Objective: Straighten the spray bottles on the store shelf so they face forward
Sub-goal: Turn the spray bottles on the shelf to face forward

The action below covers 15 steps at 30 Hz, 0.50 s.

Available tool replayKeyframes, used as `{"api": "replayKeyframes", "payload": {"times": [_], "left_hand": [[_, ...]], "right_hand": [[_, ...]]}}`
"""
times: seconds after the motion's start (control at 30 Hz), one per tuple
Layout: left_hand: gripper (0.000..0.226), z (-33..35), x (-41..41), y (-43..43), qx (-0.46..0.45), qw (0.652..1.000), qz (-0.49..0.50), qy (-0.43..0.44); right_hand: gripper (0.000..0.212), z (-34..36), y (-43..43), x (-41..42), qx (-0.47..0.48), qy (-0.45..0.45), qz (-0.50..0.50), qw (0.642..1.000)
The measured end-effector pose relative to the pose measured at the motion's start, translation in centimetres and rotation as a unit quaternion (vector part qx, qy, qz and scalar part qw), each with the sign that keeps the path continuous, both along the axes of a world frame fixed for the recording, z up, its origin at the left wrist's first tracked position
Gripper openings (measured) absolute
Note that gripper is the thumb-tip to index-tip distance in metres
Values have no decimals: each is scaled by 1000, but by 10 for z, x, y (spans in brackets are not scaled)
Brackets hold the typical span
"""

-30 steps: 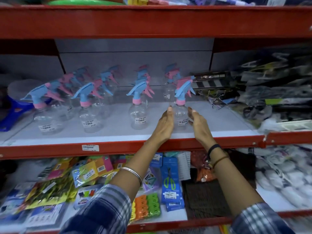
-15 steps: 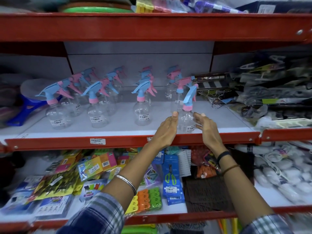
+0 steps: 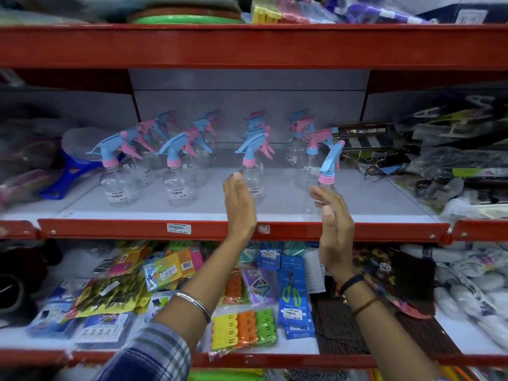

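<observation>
both hands flat and spread: right hand (image 3: 334, 232) touches the front-right spray bottle (image 3: 325, 182) at the shelf (image 3: 110, 229) edge; left hand (image 3: 240, 207) holds nothing.

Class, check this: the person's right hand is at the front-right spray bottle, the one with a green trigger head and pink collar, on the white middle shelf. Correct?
Not quite. The head view shows the front-right spray bottle has a blue trigger head, not green. The rest holds: pink collar, right hand at it, white middle shelf.

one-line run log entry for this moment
phase: straightening | left hand: open, off bottles | right hand: fingers on front-right spray bottle | bottle: upright near shelf edge
</observation>
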<state>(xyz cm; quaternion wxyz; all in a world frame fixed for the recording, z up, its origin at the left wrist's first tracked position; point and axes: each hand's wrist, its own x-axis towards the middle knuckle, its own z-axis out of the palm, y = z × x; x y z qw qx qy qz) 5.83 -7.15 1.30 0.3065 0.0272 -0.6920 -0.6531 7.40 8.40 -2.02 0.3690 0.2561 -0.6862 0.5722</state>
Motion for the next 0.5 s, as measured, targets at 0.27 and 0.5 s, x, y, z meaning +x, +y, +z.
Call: {"api": "replayKeyframes", "payload": {"times": [0.27,0.5], "left_hand": [[91,18,-52,-52,-20,977,-103,-187],[113,16,-36,-66,-84,965,-183,-171]], "right_hand": [[59,37,-82,-59,26,-386,97,917],[60,41,-99,-81,-19,-411,99,906]]}}
